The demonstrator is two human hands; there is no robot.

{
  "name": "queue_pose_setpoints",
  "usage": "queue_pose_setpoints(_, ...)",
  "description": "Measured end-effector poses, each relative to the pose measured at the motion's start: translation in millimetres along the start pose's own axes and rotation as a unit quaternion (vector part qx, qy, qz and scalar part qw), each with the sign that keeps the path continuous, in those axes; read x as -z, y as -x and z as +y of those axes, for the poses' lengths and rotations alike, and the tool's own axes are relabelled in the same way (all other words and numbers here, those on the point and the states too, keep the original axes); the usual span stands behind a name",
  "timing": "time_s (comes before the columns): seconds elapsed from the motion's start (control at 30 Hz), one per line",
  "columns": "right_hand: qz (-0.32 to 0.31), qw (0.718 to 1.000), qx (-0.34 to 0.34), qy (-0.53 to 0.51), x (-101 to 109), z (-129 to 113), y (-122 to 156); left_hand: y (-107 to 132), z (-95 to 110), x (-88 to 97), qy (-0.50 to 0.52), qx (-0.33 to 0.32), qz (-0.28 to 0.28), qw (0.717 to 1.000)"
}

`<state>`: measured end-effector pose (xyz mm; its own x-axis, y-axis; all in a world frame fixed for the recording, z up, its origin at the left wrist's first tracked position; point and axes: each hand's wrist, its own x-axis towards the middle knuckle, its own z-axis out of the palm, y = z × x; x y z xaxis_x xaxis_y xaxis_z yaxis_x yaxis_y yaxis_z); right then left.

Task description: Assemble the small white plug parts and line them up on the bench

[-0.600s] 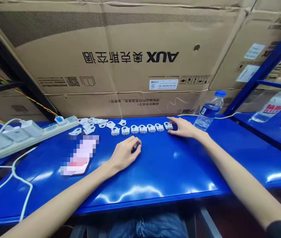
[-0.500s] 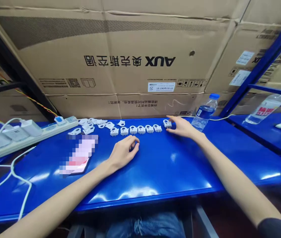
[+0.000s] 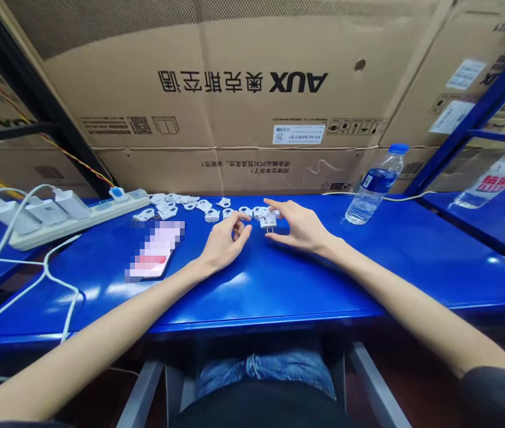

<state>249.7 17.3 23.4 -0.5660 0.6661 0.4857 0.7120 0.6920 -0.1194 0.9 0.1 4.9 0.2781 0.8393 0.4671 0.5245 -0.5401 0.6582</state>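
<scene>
My right hand (image 3: 299, 226) pinches a white two-pin plug (image 3: 268, 220) between thumb and fingers, its metal prongs pointing toward me. A loop-shaped part on the plug's far side is partly covered. Just left of it, my left hand (image 3: 227, 241) hovers at or rests on the blue table, fingers loosely curled, thumb apart, nothing visible in them. Behind both hands runs a row of similar white plugs with loops, including one (image 3: 212, 216) at the left end; my hands hide some. Farther left lies a pile of white looped pieces (image 3: 167, 211).
A phone (image 3: 157, 252), its screen blurred out, lies left on the blue table (image 3: 252, 297). White chargers and cables crowd a power strip (image 3: 101, 211). A water bottle (image 3: 377, 184) stands right, another bottle (image 3: 497, 178) beyond the blue post. Large cardboard boxes (image 3: 234, 131) wall the back.
My right hand has moved left from the row's right end, bringing the white plug toward my left hand. The left hand has barely moved on the table. The view has shifted somewhat.
</scene>
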Motion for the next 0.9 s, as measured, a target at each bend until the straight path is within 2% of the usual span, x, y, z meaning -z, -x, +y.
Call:
queue_pose_setpoints(0.1, -0.003, 1.0, 0.018, 0.008, -2, -6, 1, 0, 1, -1.0, -0.012, -0.006, -0.002, 1.0)
queue_pose_setpoints(0.3, -0.003, 1.0, 0.01, 0.025, -4, -11, 3, 0, 2, -2.3, -0.054, -0.036, -0.013, 0.998)
queue_pose_setpoints(0.57, -0.005, 0.999, 0.018, 0.044, -6, -19, 3, -2, 1, -1.7, -0.04, -0.057, -0.008, 0.998)
queue_pose_setpoints(0.9, -0.02, 0.999, 0.032, 0.032, -9, -21, 5, -2, -1, -2.7, -0.031, -0.036, -0.01, 0.999)
